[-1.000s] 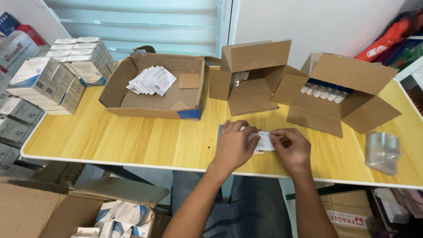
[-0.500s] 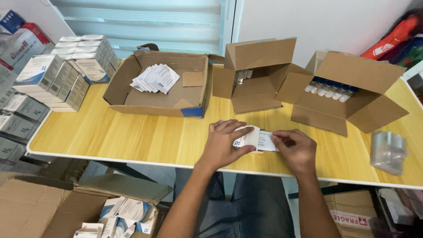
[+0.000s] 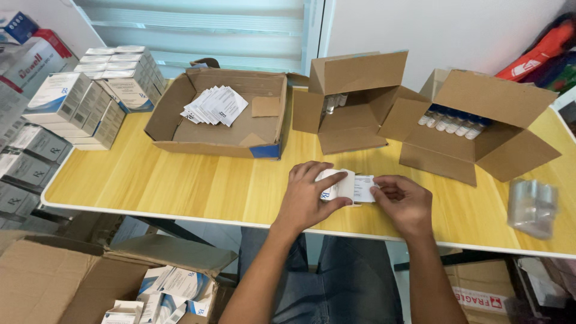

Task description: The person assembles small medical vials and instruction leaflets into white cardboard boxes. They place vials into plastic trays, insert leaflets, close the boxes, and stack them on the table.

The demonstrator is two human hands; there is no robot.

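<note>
My left hand (image 3: 309,195) grips a small white carton (image 3: 336,186) just above the near edge of the yellow table (image 3: 180,180). My right hand (image 3: 403,201) pinches the carton's open end flap (image 3: 363,188) on its right side. Behind the hands stand three open cardboard boxes: a wide one (image 3: 240,135) holding a fan of white leaflets (image 3: 215,105), a middle one (image 3: 351,108) with small vials inside, and a right one (image 3: 474,129) with a row of blue-capped vials (image 3: 451,123).
Stacks of white and grey medicine cartons (image 3: 90,96) fill the table's left end. A clear plastic bundle (image 3: 531,204) lies at the right. Under the table an open cardboard box (image 3: 90,276) holds more cartons (image 3: 174,288). My knees (image 3: 336,282) are below the table edge.
The carton has been lifted and turned in my left hand; my right hand has stayed at its right end, working the flap. The view has shifted slightly.
</note>
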